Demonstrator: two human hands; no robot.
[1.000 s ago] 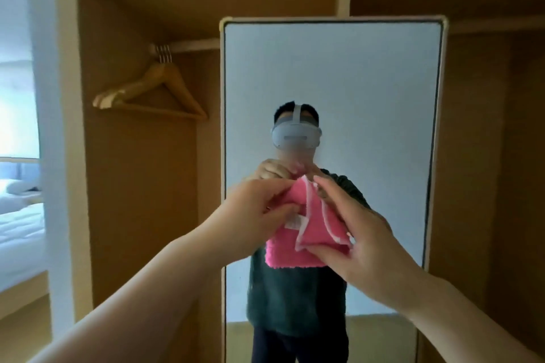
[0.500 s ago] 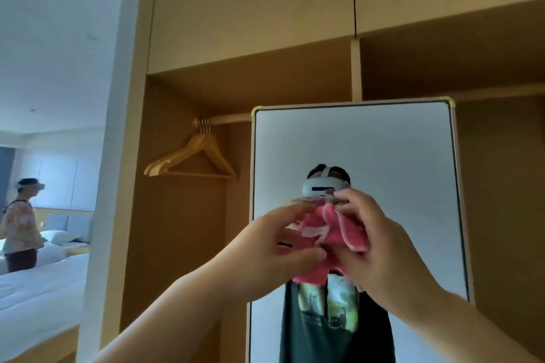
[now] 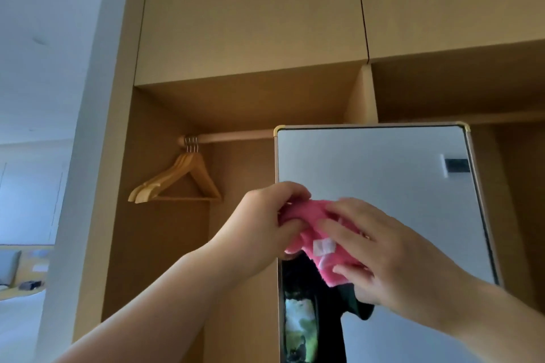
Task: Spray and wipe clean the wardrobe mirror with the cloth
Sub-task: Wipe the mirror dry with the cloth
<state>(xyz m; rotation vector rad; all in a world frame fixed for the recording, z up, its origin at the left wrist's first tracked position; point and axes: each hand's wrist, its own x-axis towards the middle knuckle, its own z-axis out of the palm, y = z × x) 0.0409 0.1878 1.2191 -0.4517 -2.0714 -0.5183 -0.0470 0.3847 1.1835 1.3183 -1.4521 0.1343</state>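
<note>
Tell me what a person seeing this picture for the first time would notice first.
The bright pink cloth, held between the left hand and the right hand in front of the wardrobe mirror, draws the eye first. The mirror fills the lower right of the view and its upper part reflects a pale wall. To its left, wooden hangers hang from the rail.

Wooden wardrobe [image 3: 250, 23] fills most of the frame. Its rail [image 3: 233, 137] runs across middle left with a bunch of wooden hangers [image 3: 180, 180] hooked on it, and the mirror [image 3: 383, 168] is at lower right.
</note>
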